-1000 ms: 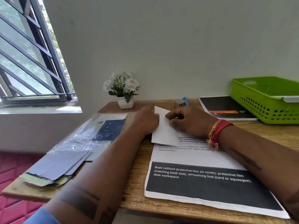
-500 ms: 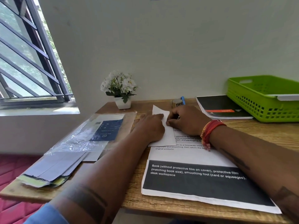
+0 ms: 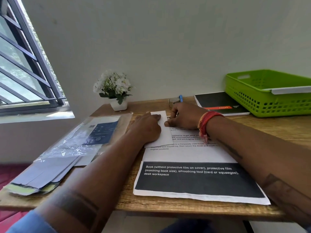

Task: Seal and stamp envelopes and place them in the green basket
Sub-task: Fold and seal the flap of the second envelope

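Spreading under both my hands is the desk point(image 3: 277, 130), with a printed sheet point(image 3: 193, 182) on the side nearer me. Far right of my fingers sits the green basket point(image 3: 269, 105), one envelope across its rim. My left hand point(image 3: 144, 128) presses flat, fingers straight, on the white envelope point(image 3: 164, 132). My right hand point(image 3: 185, 117) touches its right edge, fingers curled; what they pinch I cannot tell.

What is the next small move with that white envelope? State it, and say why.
Probably run the right hand along the envelope to press its flap shut. The left hand lies flat on it, pinning it to the printed sheet, and the right hand's fingertips sit at its edge. It is not yet in the green basket.
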A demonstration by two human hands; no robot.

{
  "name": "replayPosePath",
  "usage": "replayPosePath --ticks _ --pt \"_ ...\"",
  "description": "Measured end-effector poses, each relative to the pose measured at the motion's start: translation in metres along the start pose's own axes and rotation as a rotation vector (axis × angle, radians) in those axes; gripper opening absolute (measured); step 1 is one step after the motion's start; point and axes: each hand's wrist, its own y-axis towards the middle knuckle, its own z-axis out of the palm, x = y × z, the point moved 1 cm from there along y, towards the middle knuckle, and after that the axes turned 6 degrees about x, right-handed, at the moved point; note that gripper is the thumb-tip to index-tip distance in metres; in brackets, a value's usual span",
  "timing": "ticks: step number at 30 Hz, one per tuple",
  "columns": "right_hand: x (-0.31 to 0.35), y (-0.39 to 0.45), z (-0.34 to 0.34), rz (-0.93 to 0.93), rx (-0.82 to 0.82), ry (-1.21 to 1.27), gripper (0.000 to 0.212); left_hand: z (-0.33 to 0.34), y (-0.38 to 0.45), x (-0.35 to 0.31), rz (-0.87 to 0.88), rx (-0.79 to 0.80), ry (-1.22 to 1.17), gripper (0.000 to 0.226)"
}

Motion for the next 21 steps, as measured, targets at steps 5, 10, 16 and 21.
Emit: replayPosePath --ticks 5,10,16,21 --pt "0.009 -0.008 -0.004 -0.03 0.086 -0.106 0.036 0.001 0.002 0.002 0.002 -0.022 0.029 0.062" --pt "0.011 -0.014 -0.009 -0.042 0.171 -0.111 0.04 0.0 0.0 0.001 0.012 -0.011 0.033 0.061" --pt "0.014 -0.017 -0.014 -0.053 0.238 -0.209 0.044 0.0 -0.001 0.0 0.003 -0.014 0.04 0.061" --pt "0.018 -0.018 -0.018 -0.069 0.311 -0.273 0.043 0.0 -0.001 -0.001 0.009 -0.006 0.025 0.063"
